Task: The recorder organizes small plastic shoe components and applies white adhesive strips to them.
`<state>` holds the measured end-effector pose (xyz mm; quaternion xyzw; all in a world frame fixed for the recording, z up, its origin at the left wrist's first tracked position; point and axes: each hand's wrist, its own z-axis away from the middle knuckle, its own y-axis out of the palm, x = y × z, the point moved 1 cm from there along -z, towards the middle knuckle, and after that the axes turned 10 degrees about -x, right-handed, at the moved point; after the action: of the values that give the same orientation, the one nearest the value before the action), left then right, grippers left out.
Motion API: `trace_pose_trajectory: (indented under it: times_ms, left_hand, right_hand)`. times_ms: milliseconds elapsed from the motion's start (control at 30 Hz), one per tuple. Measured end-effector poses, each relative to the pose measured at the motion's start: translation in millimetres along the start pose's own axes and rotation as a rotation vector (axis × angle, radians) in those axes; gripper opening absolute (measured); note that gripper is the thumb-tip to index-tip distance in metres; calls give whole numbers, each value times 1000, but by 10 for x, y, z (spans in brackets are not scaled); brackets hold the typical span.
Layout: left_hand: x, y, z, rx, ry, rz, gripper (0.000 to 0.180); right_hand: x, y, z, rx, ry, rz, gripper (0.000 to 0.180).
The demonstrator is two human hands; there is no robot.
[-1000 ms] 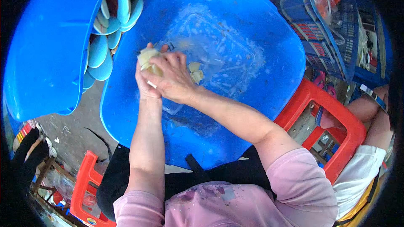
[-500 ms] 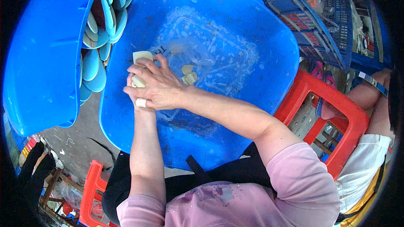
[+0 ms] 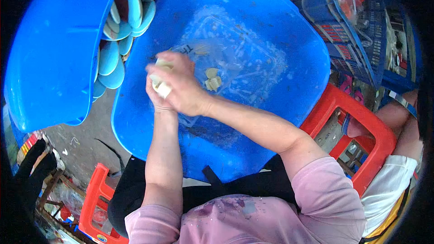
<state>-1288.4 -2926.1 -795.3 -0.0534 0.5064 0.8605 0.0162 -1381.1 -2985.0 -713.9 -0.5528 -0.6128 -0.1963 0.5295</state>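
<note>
A: Which step is this?
B: Seemingly scrubbing. Right hand [image 3: 181, 86] and left hand [image 3: 156, 92] grip a pale sponge [image 3: 160, 88], at nine o'clock in the blue tub [image 3: 289, 40].
A: Next?
B: Probably a firm grip while rubbing.

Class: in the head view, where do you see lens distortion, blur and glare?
Head view: fisheye bends the big tub rim and blackens the corners; the hands, right hand over left hand, are slightly motion-blurred; soft daylight glints off the wet clear tray; no hard shadows.
</note>
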Motion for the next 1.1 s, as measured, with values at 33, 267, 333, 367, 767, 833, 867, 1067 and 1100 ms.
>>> trace_pose_trajectory:
  times_ms: [33,267,333,367,767,833,867,1067,1100]
  left_hand:
    - [-58,-1,-65,-237,53,27,56]
    - [50,241,-6,-242,-85,232,52]
    - [38,263,-5,-265,-48,159,50]
    - [21,268,-7,-266,-44,160,50]
    - [57,401,2,-303,-61,80,45]
    - [71,368,40,-297,-53,72,44]
    - [75,340,51,-288,-48,64,43]
    - [39,275,25,-381,-36,105,38]
    - [44,279,-7,-374,-44,109,38]
  right_hand:
    - [-63,19,-32,-96,149,-86,40]
    - [-375,-94,-126,-123,549,-496,37]
    - [-410,-162,-108,-66,510,-278,33]
    - [-427,-193,-101,-14,466,-57,29]
    - [-595,-400,-238,141,646,-117,12]
    - [-520,-390,-229,114,502,57,10]
    - [-482,-391,-236,83,355,232,8]
    - [-425,-406,-363,35,636,76,14]
    - [-507,-487,-368,31,634,86,14]
